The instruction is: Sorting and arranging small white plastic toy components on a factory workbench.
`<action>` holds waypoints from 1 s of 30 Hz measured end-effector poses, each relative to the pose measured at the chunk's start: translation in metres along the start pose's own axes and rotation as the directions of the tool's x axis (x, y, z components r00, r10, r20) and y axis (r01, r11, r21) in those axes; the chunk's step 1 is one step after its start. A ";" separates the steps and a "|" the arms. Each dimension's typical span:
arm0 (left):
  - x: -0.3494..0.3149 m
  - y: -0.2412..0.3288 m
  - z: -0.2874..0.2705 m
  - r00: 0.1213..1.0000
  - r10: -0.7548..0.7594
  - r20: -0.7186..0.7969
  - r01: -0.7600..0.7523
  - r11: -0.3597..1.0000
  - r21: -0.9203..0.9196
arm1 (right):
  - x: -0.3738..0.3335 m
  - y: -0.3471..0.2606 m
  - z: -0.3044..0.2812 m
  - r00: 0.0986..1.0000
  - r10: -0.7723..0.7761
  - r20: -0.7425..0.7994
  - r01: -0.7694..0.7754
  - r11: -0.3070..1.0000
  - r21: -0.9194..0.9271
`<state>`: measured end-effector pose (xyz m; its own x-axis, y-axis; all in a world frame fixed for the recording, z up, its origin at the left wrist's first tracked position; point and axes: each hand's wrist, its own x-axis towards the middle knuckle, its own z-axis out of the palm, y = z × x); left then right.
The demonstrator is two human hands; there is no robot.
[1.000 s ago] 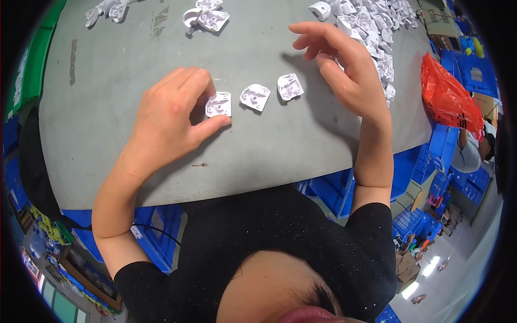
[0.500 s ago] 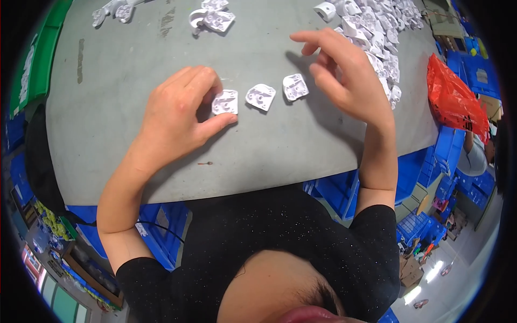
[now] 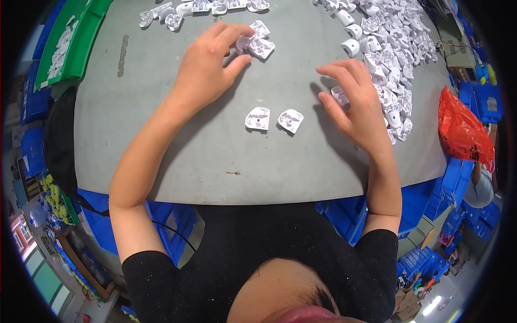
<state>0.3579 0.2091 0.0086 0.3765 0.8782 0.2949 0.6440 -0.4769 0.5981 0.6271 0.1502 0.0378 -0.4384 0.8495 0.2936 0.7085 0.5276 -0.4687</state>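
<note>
My left hand (image 3: 207, 67) reaches over a small group of white molded plastic parts (image 3: 262, 48) on the far middle of the table. Its thumb and forefinger are apart beside a curved white piece, with no firm grip visible. My right hand (image 3: 353, 105) is curled around another white plastic part (image 3: 340, 95), which shows between thumb and fingers, partly covered. Two similar white parts (image 3: 258, 119) lie side by side, hollow face up, between my hands and nearer to me.
A large heap of white plastic parts (image 3: 396, 59) covers the table's right side. More parts (image 3: 202, 6) line the far edge. At the left stands a green bin (image 3: 89, 40) with white pieces. A red plastic bag (image 3: 460, 126) hangs at the right edge; blue crates (image 3: 417, 202) stand below.
My left hand has left the nearer left part and moved away from me to the far group. My right hand has come down to the rightmost part. The view has shifted.
</note>
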 end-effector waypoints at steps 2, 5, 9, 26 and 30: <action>-0.002 -0.004 -0.002 0.999 -0.045 0.003 0.046 0.999 -0.020 | -0.001 -0.005 0.002 1.000 -0.009 -0.004 0.009 1.000 0.012; -0.011 -0.001 -0.013 0.976 -0.203 0.073 0.213 0.962 -0.170 | 0.002 -0.007 0.007 1.000 -0.015 -0.025 0.016 0.999 0.035; -0.040 0.011 -0.031 0.884 -0.338 0.322 0.451 0.795 -0.406 | 0.015 -0.011 0.018 1.000 0.008 -0.015 -0.006 0.994 0.113; -0.060 0.009 -0.029 0.951 -0.244 0.191 0.300 0.882 -0.365 | 0.055 -0.021 0.041 0.999 0.019 0.036 -0.023 0.992 0.122; -0.060 0.011 -0.024 0.956 -0.253 0.147 0.289 0.892 -0.347 | 0.025 -0.021 0.030 0.984 0.142 0.111 -0.163 0.963 0.213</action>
<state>0.3261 0.1523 0.0154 0.2947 0.9553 0.0215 0.4527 -0.1594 0.8773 0.5851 0.1610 0.0303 -0.3918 0.9109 0.1294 0.6367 0.3699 -0.6766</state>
